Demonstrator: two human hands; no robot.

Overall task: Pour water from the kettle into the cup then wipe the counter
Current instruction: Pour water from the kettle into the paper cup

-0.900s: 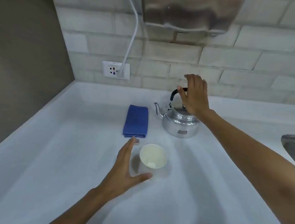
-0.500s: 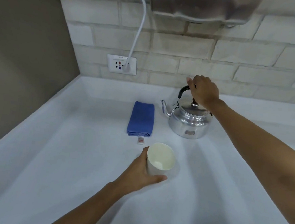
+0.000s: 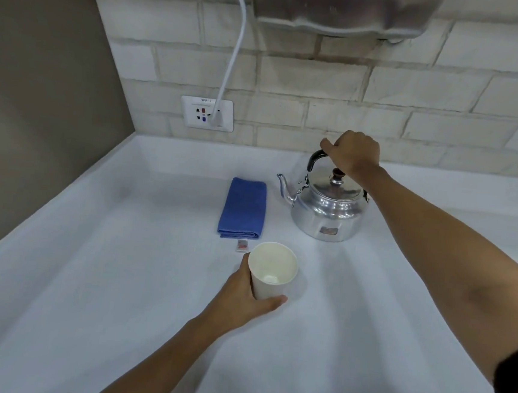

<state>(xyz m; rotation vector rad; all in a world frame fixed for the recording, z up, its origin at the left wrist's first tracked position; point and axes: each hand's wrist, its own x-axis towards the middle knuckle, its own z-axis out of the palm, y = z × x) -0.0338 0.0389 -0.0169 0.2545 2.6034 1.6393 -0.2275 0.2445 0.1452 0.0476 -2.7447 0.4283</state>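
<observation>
A shiny round silver metal kettle (image 3: 327,210) sits on the pale white counter (image 3: 119,278), up at about 1 o'clock from the middle of the view. Its thin spout points to 9 o'clock. Its lid is on, with a small dark knob on top. The right hand (image 3: 353,156) is closed tight around the kettle's black curved handle, so this grip is clenched on the handle. The kettle's bottom looks flat on the counter.

A white paper cup (image 3: 271,271) stands upright near the middle, at about 7 o'clock from the kettle. The inside looks empty, but the bottom is hard to see well. The left hand (image 3: 244,297) wraps around the cup's lower side, thumb on the near side, so this grip is grasping the cup.

A folded blue cloth (image 3: 243,209) lies flat just beside the kettle, at its 9 o'clock, close to the spout but apart from it. A tiny tag sticks out from the cloth's near edge, just beside the cup's rim.

On the brick wall, at 11 o'clock, a white wall socket (image 3: 207,113) has a white cord (image 3: 234,53) plugged in, going up.
</observation>
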